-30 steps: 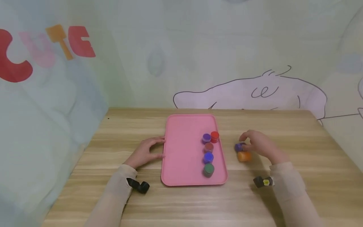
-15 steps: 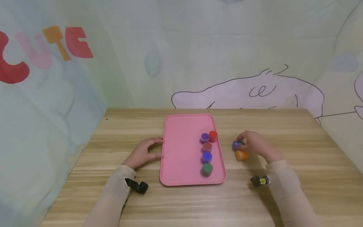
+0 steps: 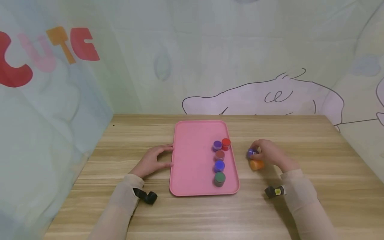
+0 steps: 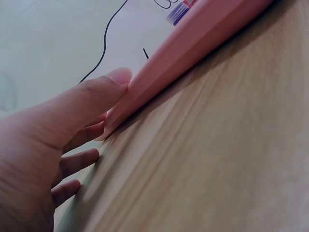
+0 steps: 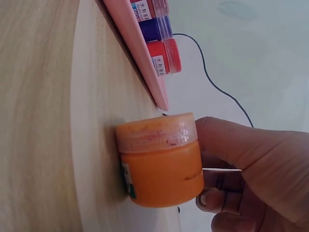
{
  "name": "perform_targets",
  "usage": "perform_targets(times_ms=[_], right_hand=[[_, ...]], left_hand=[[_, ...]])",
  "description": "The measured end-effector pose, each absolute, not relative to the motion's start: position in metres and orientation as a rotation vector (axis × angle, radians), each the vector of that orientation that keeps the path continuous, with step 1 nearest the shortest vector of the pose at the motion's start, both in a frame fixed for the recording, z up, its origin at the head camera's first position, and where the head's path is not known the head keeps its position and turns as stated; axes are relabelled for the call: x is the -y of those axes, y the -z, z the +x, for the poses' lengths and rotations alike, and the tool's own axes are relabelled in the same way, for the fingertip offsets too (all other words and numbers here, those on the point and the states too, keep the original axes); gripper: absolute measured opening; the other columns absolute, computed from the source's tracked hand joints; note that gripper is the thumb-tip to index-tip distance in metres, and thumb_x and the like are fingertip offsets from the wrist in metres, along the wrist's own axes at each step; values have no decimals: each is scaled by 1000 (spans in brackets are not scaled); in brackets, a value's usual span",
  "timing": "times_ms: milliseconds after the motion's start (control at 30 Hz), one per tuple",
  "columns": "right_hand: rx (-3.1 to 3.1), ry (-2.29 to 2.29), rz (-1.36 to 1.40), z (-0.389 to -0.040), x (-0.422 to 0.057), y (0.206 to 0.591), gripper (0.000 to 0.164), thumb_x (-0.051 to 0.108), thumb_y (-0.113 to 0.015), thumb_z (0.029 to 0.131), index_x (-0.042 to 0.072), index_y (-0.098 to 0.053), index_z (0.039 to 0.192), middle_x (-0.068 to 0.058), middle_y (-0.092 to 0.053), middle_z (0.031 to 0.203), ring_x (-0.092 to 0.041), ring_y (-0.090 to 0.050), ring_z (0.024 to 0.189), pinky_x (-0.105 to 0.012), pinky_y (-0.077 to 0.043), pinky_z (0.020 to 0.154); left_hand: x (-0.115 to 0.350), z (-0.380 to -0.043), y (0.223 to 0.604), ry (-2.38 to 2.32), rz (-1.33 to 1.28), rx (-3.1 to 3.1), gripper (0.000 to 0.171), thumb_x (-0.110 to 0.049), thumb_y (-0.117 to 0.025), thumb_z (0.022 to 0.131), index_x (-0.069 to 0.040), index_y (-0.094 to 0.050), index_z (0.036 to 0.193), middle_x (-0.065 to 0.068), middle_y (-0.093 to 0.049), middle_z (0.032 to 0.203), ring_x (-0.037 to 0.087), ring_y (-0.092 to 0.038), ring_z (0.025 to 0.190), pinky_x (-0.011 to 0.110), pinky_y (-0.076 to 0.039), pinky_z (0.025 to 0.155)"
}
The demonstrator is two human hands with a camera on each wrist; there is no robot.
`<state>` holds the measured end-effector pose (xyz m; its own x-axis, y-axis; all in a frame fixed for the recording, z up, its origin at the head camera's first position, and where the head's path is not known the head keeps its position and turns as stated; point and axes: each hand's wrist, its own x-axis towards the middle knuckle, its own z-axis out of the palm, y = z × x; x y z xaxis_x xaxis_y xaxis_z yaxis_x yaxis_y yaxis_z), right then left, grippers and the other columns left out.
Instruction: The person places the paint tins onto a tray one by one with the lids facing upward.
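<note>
In the head view my right hand [image 3: 271, 154] pinches a small purple paint jar [image 3: 250, 153] on the table, right of the pink tray [image 3: 192, 160]. An orange paint jar [image 3: 257, 164] lies on its side just in front of it. In the right wrist view this orange jar [image 5: 161, 169] hides the purple one and part of the fingers. My left hand [image 3: 150, 162] touches the tray's left edge, thumb and fingers spread; the left wrist view has the thumb [image 4: 104, 89] against the tray rim [image 4: 188, 43].
On the tray's right side stand several paint jars: red [image 3: 226, 144], purple [image 3: 217, 146], brown-red [image 3: 219, 155], blue [image 3: 219, 166] and green [image 3: 219, 179]. A printed cloth [image 3: 135, 66] hangs behind the wooden table [image 3: 186, 216].
My right fingers have closed in on the purple jar, which has shifted slightly away from me and turned a little. My left hand keeps its place at the tray.
</note>
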<state>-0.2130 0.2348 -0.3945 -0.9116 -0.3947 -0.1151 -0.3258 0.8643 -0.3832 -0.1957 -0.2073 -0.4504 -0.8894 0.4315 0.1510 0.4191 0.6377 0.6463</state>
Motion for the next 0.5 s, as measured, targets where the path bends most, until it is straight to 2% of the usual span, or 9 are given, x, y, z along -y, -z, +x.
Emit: perform_targets(times_ms=[500], right_hand=[[-2900, 610, -533, -211, -238, 396, 27, 17, -71, 81, -2, -62, 99, -13, -69, 95, -22, -62, 83, -41, -54, 79]], left_hand=[[207, -195, 450, -1123, 727, -2812, 61, -40, -77, 79, -16, -59, 132, 4, -51, 145, 30, -45, 135, 51, -35, 113]])
